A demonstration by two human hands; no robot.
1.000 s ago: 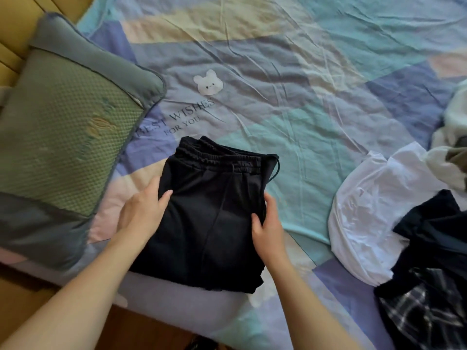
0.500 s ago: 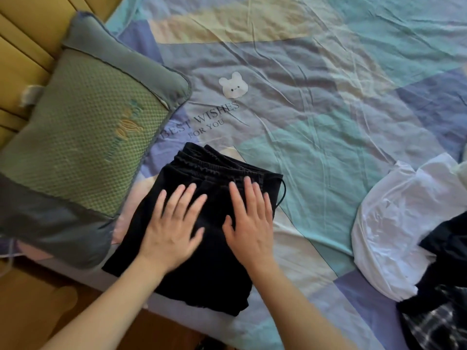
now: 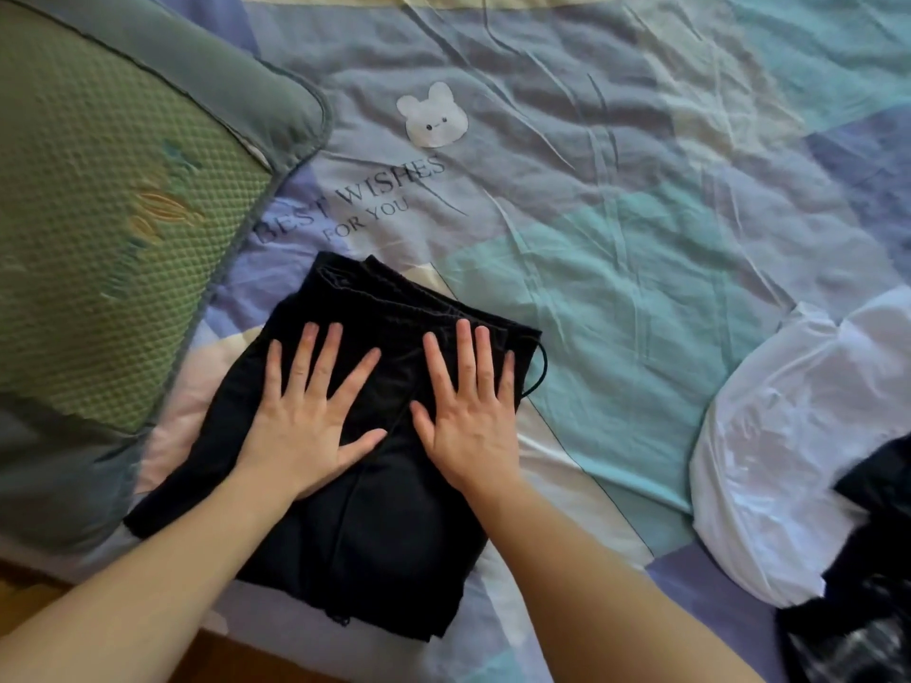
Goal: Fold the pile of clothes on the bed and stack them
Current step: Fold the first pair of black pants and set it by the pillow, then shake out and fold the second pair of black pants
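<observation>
Folded black trousers (image 3: 374, 525) with an elastic waistband and drawstring lie near the bed's front edge. My left hand (image 3: 308, 416) presses flat on their left half, fingers spread and straight. My right hand (image 3: 468, 411) lies flat on the right half, just below the waistband. At the right edge sits the unfolded pile: a white garment (image 3: 788, 446) with dark clothes (image 3: 872, 485) and a plaid piece (image 3: 848, 648) on top of it.
A green and grey pillow (image 3: 108, 229) lies at the left, its edge close to the trousers. The patchwork bedsheet (image 3: 616, 239) stretches wrinkled behind. The bed's front edge and wooden floor (image 3: 29, 594) show at bottom left.
My hands went from gripping the trousers' sides to lying flat on top. The trousers have slid slightly toward the pillow, and the view has moved closer.
</observation>
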